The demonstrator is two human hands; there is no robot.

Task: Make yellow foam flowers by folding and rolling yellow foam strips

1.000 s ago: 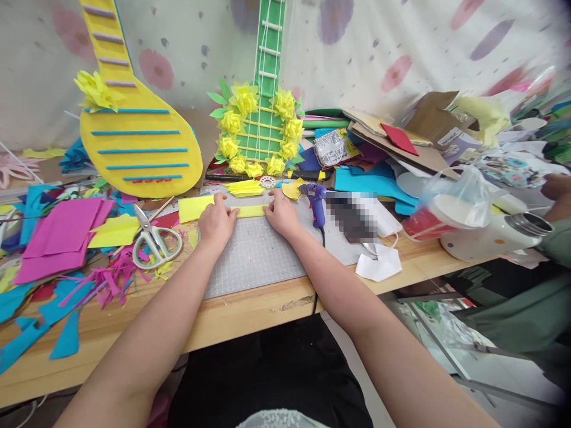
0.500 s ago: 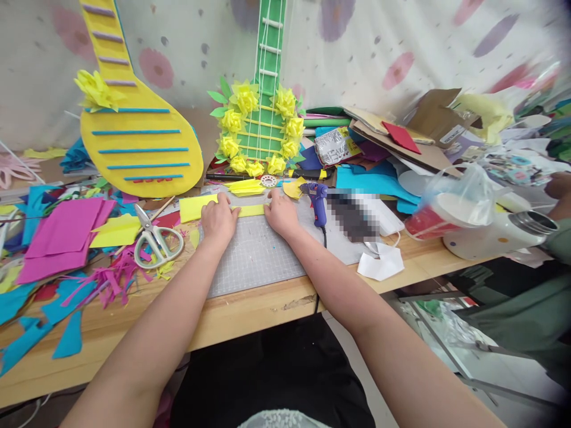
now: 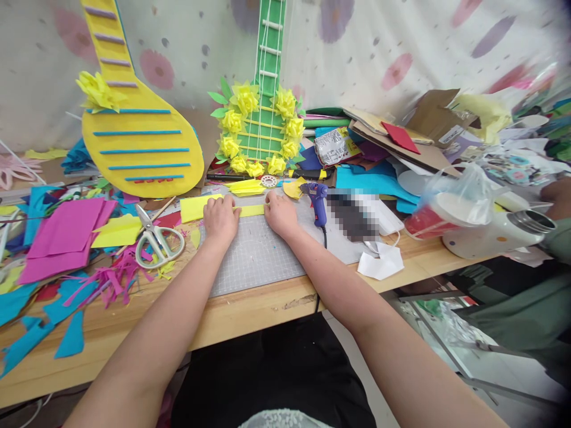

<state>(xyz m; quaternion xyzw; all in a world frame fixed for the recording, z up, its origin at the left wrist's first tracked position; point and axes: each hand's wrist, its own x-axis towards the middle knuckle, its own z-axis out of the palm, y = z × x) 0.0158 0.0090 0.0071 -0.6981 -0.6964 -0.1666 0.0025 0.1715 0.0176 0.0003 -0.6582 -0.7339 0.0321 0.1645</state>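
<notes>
A strip of yellow crepe paper (image 3: 252,210) lies folded across the far part of the grey cutting mat (image 3: 250,255), its wider end showing to the left. My left hand (image 3: 221,221) grips it near the middle, fingers curled over the paper. At the strip's right end, my right hand (image 3: 281,215) holds it with bent fingers. Both hands rest low over the mat, and their fingertips are partly hidden. Just beyond them lies a stack of cut yellow pieces (image 3: 245,188). A purple glue gun (image 3: 318,205) sits right of my right hand.
Scissors (image 3: 157,241) lie left of the mat among magenta paper (image 3: 66,232) and blue scraps. Yellow (image 3: 143,139) and green (image 3: 263,134) instrument-shaped crafts stand behind. Right are a white mask (image 3: 380,261), a red cup (image 3: 439,219), a metal-mouthed bottle (image 3: 495,235) and another person's arm.
Both hands keep their hold on the yellow crepe paper. My left hand has shifted very slightly to the right; the view has barely moved.
</notes>
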